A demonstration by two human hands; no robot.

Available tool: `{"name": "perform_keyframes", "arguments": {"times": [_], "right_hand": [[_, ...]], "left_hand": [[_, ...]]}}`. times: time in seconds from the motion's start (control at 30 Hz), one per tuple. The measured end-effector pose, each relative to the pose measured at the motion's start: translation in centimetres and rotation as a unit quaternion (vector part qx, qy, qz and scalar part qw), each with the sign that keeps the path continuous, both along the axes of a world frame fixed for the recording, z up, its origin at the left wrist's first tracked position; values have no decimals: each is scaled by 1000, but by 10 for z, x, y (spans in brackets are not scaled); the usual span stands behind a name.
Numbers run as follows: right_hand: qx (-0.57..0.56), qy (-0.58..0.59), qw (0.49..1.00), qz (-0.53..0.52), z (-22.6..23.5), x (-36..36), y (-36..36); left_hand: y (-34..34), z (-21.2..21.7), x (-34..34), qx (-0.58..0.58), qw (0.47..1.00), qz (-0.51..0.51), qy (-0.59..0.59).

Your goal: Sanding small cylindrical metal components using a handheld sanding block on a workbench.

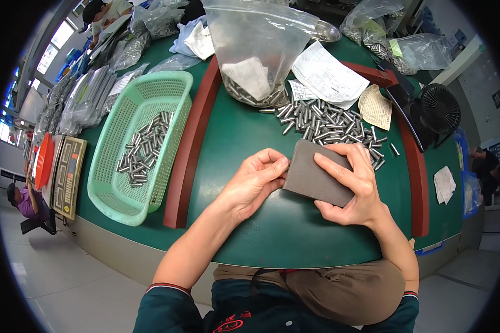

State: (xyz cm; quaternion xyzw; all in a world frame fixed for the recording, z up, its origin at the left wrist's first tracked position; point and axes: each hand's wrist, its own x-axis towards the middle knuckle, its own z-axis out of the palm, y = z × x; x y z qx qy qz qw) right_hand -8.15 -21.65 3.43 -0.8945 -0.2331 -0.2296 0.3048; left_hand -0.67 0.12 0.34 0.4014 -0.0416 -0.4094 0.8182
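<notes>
My right hand (356, 180) is wrapped over a flat grey-brown block (315, 173) that looks like a sanding sponge, its thumb at the near edge and fingers spread across the top. At the block's left edge, my left hand (256, 180) is closed with thumb and forefinger pinched together. Whatever it pinches, if anything, is hidden by the fingers and the block. Just beyond both hands lies a loose pile of short, shiny metal pins (322, 123). More metal pins (144, 147) lie in a green perforated plastic basket (98, 176) on the left.
Red-brown bars (186, 161) frame the green tabletop (233, 244). A clear plastic bag (255, 39) of pins, papers (330, 75) and a metal scoop (326, 31) are at the back. A black fan (440, 108) stands right; a scale (69, 177) sits far left. People work in the background.
</notes>
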Motion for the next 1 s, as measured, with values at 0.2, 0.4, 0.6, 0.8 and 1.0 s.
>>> {"name": "perform_keyframes", "arguments": {"times": [0.2,0.4,0.6,0.8,1.0], "right_hand": [[-10,6,1000,15,4,0,1],[-18,-4,1000,15,5,-1,3],[-35,-2,999,18,9,-3,5],[-41,-13,999,5,10,-4,6],[-16,-67,981,-184,2,2,-10]], "left_hand": [[-1,-2,-1,54,997,53,2],[-2,0,-1,57,997,59,2],[-1,-1,-1,60,996,67,-9],[-1,-1,0,71,996,52,-10],[0,3,0,50,998,21,-15]]}}
